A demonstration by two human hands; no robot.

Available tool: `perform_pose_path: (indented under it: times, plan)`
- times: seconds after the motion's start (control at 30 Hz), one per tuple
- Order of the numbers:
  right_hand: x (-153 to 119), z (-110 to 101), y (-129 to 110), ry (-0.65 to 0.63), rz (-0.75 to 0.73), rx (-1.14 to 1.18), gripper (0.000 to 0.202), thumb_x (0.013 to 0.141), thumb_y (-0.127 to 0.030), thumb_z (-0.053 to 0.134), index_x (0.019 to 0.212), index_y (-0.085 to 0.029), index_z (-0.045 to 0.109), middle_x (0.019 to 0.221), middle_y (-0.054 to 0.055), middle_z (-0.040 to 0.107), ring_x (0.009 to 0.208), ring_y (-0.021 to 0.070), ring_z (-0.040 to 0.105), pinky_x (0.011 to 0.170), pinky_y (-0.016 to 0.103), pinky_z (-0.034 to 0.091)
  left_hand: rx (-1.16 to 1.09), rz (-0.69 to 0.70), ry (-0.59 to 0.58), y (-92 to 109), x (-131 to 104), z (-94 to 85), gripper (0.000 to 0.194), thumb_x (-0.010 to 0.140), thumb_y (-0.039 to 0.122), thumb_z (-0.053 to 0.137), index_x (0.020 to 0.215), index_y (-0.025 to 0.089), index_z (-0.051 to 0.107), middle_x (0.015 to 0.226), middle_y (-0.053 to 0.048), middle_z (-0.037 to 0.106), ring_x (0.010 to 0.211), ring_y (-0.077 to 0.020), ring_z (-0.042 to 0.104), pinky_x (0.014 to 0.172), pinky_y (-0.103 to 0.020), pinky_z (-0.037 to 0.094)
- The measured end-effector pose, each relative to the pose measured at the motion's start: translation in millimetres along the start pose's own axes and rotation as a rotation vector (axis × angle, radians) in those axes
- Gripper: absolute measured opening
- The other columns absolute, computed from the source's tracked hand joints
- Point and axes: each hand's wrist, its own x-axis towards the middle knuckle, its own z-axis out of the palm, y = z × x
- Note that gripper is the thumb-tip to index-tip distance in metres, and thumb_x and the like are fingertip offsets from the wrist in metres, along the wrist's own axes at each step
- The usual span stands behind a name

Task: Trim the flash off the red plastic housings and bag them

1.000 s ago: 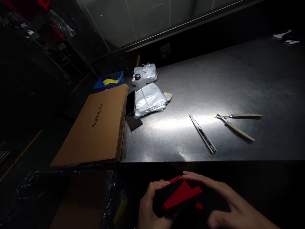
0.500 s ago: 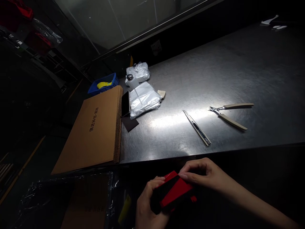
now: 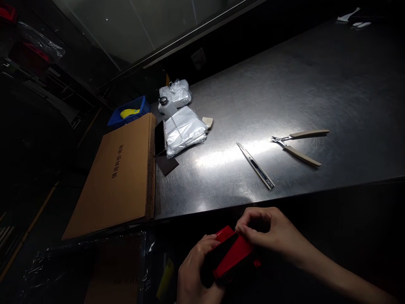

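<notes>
A red and black part [image 3: 233, 255] is held in front of the table's near edge. My left hand [image 3: 198, 270] wraps round its left side, thumb below and fingers on top. At its upper right edge, my right hand [image 3: 264, 228] has thumb and forefinger pinched together; whether something small sits between them is hidden. On the metal table beyond lie a slim cutter knife [image 3: 255, 165] and, to its right, side cutters [image 3: 299, 145] with beige handles spread apart.
Stacked flat cardboard [image 3: 117, 173] covers the table's left end. Near it are a dark phone [image 3: 160, 138], plastic-wrapped packets [image 3: 185, 130], a bottle [image 3: 167, 106] and a blue bin [image 3: 129, 110]. A plastic-lined box [image 3: 114, 266] stands below at the left.
The camera view has shifted a little, so the table items appear slightly further left. My right fingertips have curled in more at the part's upper edge. My left hand keeps its grip.
</notes>
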Motion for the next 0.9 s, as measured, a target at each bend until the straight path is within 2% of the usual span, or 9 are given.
perform_pose_path:
  times: [0.13,0.23,0.37,0.43,0.53,0.63,0.7,0.77,0.9]
  plan:
    - [2,-5,3,-0.045,0.012,0.052,0.028,0.078,-0.044,0.07,0.069,-0.017,0.073,0.067,0.004,0.073,0.065,0.018,0.067,0.061,0.027,0.05,-0.104,-0.106,0.005,6,2,0.9,0.038,0.076,0.013,0.074,0.109,0.031,0.066,0.11,0.0,0.076,0.107,-0.0223,0.072,0.096,-0.031,0.056]
    - [3,-8,8,-0.08,0.007,0.081,0.034,0.08,-0.051,0.07,0.073,-0.018,0.075,0.069,0.004,0.075,0.066,0.0192,0.07,0.061,0.027,0.053,-0.154,-0.19,0.006,8,3,0.2,0.037,0.074,0.016,0.079,0.106,0.031,0.068,0.108,0.001,0.076,0.106,-0.0218,0.072,0.095,-0.03,0.056]
    - [1,-18,5,-0.051,-0.049,0.061,0.031,0.084,-0.051,0.069,0.08,-0.02,0.075,0.078,0.004,0.076,0.075,0.0203,0.072,0.069,0.029,0.055,-0.182,-0.27,0.008,10,4,0.7,0.036,0.07,0.014,0.081,0.1,0.029,0.068,0.107,0.001,0.077,0.103,-0.0222,0.072,0.094,-0.031,0.055]
    - [2,-31,0,0.052,-0.157,-0.076,0.028,0.087,-0.048,0.066,0.089,-0.022,0.076,0.089,0.004,0.078,0.085,0.022,0.073,0.075,0.031,0.057,-0.184,-0.292,0.012,11,4,1.5,0.036,0.068,0.013,0.081,0.098,0.028,0.068,0.106,0.001,0.077,0.101,-0.0224,0.072,0.093,-0.031,0.055]
    - [10,-63,-7,0.355,-0.363,-0.599,0.033,0.098,-0.048,0.051,0.106,-0.026,0.073,0.102,0.005,0.078,0.089,0.0229,0.074,0.071,0.032,0.058,-0.181,-0.326,0.018,14,6,1.8,0.036,0.067,0.014,0.081,0.098,0.027,0.069,0.106,0.0,0.077,0.098,-0.023,0.073,0.091,-0.032,0.056]
    - [27,-102,-8,0.598,-0.379,-1.01,0.042,0.102,-0.047,0.044,0.126,-0.019,0.066,0.13,0.013,0.068,0.111,0.033,0.067,0.08,0.043,0.056,-0.157,-0.369,0.027,18,7,0.7,0.037,0.064,0.014,0.081,0.097,0.027,0.07,0.101,0.001,0.078,0.091,-0.0222,0.073,0.087,-0.031,0.057]
    - [40,-128,-4,0.652,-0.33,-1.088,0.059,0.099,-0.052,0.05,0.139,-0.009,0.056,0.148,0.023,0.05,0.134,0.0434,0.048,0.096,0.055,0.048,-0.139,-0.387,0.033,20,8,-0.5,0.037,0.063,0.015,0.082,0.095,0.027,0.071,0.096,0.001,0.078,0.084,-0.0211,0.072,0.084,-0.031,0.057]
    - [51,-150,2,0.668,-0.296,-1.146,0.074,0.096,-0.06,0.052,0.143,-0.003,0.05,0.152,0.029,0.042,0.143,0.0471,0.034,0.106,0.06,0.038,-0.13,-0.392,0.036,20,8,-1.3,0.036,0.061,0.016,0.083,0.094,0.026,0.07,0.093,0.002,0.078,0.081,-0.0207,0.072,0.081,-0.031,0.058]
    - [61,-170,15,0.683,-0.295,-1.224,0.076,0.098,-0.068,0.034,0.141,-0.008,0.054,0.143,0.023,0.054,0.14,0.038,0.041,0.11,0.051,0.037,-0.131,-0.387,0.039,20,8,-1.3,0.04,0.061,0.013,0.082,0.096,0.027,0.071,0.094,0.002,0.078,0.083,-0.0206,0.073,0.081,-0.029,0.058]
